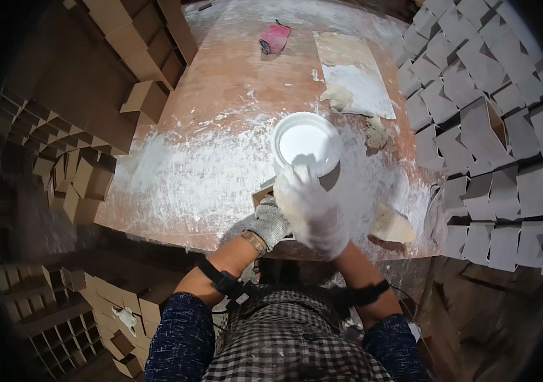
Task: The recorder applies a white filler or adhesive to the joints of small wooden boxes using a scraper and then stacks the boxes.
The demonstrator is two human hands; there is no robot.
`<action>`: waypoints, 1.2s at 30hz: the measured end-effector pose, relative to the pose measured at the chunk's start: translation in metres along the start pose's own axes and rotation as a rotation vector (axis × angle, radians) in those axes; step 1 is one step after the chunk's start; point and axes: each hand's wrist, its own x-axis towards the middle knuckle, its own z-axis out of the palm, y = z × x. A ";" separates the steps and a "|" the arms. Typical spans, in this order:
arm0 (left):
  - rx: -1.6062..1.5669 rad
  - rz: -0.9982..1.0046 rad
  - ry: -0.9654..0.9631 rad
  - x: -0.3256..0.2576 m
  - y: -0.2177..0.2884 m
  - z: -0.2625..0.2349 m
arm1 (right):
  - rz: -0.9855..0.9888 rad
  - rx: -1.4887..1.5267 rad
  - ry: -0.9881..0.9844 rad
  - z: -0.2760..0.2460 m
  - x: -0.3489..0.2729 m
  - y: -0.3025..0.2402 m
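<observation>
A: Status of hands?

B: Right hand, in a white paste-coated glove, is held over the near rim of the white bowl, fingers reaching to the bowl's edge. Whether anything is pinched between them cannot be told. Left hand, in a grey knit glove, is closed on a small brown cardboard box just beside the bowl, at the near edge of the table.

A: Bowl contents?

B: White liquid, paste or glue by the look of it, filling most of the bowl. Surface is smooth. Bowl stands upright on the table, mid-right, surrounded by white smears.

A: Notes for doing the dip well?

B: Judged from the frame: only a thin coat should be picked up on the fingers, excess wiped on the rim. Box should be kept steady by the left hand and held close, so drips are avoided. The bowl is light-looking; it could be tipped if the rim is pressed.

A: Other containers?

B: Stacks of open brown boxes are seen left. White-coated boxes are laid out in rows on the right. Insides cannot be seen clearly. A pink roll lies at the far end, and a flat board smeared white lies beyond the bowl.
</observation>
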 end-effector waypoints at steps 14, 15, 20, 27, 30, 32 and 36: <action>-0.303 -0.080 -0.252 -0.010 0.014 -0.045 | 0.261 0.100 -0.057 0.012 -0.026 0.006; -0.400 0.010 -0.077 -0.020 -0.006 -0.026 | 0.217 0.062 0.017 0.010 -0.036 -0.014; -0.261 0.049 0.107 -0.015 -0.016 -0.013 | 0.329 0.048 0.090 -0.015 -0.059 -0.043; -0.987 0.043 0.163 0.000 -0.026 0.027 | 0.328 0.174 0.008 0.028 -0.052 0.040; -0.728 0.158 0.345 -0.011 -0.040 0.028 | 0.394 -0.160 -0.067 0.022 -0.066 -0.005; -0.554 0.104 0.249 -0.017 -0.033 0.009 | 0.321 -0.090 0.053 -0.004 -0.091 -0.030; -0.289 0.052 0.102 -0.022 -0.026 -0.010 | 0.406 0.095 0.016 -0.021 -0.142 -0.041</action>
